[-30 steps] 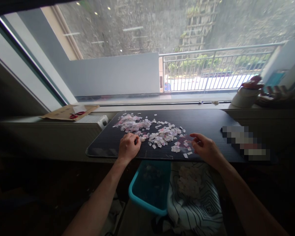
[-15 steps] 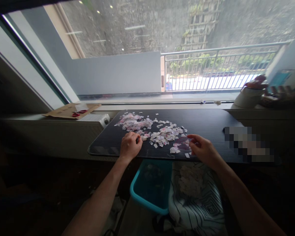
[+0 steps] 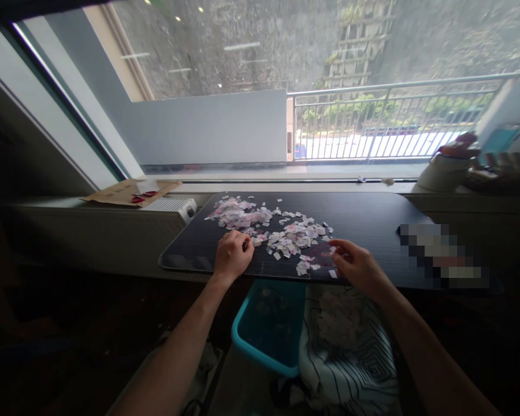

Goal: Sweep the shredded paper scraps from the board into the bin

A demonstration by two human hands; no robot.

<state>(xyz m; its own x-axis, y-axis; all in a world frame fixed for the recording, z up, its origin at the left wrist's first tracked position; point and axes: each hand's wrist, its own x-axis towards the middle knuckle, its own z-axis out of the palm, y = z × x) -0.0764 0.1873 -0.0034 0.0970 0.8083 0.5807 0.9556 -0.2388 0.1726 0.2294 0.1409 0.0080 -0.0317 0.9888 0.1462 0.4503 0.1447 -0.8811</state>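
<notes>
Many small pale paper pieces lie in two loose heaps, a back-left heap (image 3: 238, 214) and a middle heap (image 3: 295, 237), on a dark tabletop (image 3: 359, 214). My left hand (image 3: 234, 254) rests at the table's front, fingers curled, beside stray pieces; what it holds, if anything, is hidden. My right hand (image 3: 355, 260) is at the right of the middle heap, its thumb and forefinger closed at the edge of a see-through pinkish film (image 3: 318, 257), perhaps a small bag. A few paper pieces (image 3: 304, 266) lie by the film's left end.
Below the table's front edge are a turquoise basin (image 3: 264, 361) and a striped cloth (image 3: 351, 370) with more pieces on it. Red-handled scissors (image 3: 144, 197) lie on brown paper (image 3: 108, 193) at the left sill. A pale pot (image 3: 442, 171) stands at the right.
The small cluster by the film sits slightly further left and nearer the front edge, and fewer pieces show on the film. My left hand looks the same; the view shifted slightly.
</notes>
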